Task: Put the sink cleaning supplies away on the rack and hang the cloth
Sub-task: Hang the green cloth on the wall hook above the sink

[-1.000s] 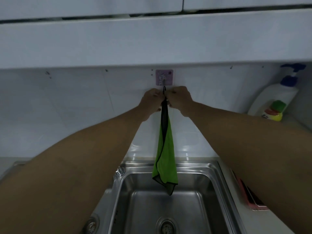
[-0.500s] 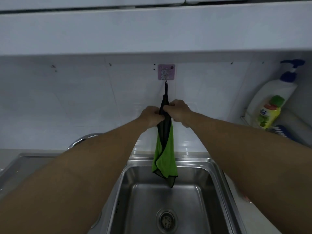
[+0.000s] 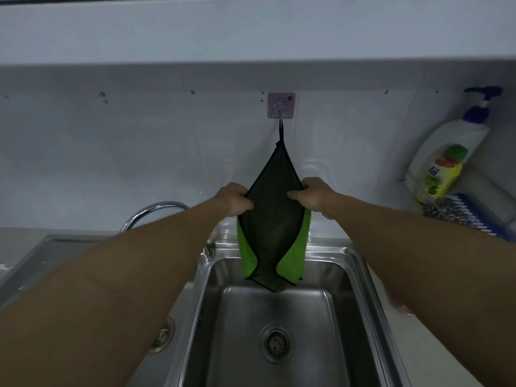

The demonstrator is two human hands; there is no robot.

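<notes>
A dark grey and green cloth (image 3: 272, 230) hangs by its loop from the pink wall hook (image 3: 281, 105) above the sink. My left hand (image 3: 234, 201) pinches the cloth's left edge and my right hand (image 3: 314, 195) pinches its right edge, spreading it flat. At the far right a wire rack (image 3: 407, 188) holds a white pump bottle (image 3: 446, 152) with a blue pump, a steel scourer (image 3: 438, 210) and a blue-and-white brush (image 3: 480, 216).
A steel sink basin (image 3: 282, 331) with a drain lies below the cloth. A chrome tap (image 3: 150, 213) curves at the left. A second basin's rim (image 3: 42, 247) shows at far left. White cabinets overhang the tiled wall. A pink object (image 3: 402, 307) peeks behind my right forearm.
Both hands slid down from the hook along the cloth, then moved apart, spreading the bunched cloth out wide. The cloth's loop now hangs on the hook.
</notes>
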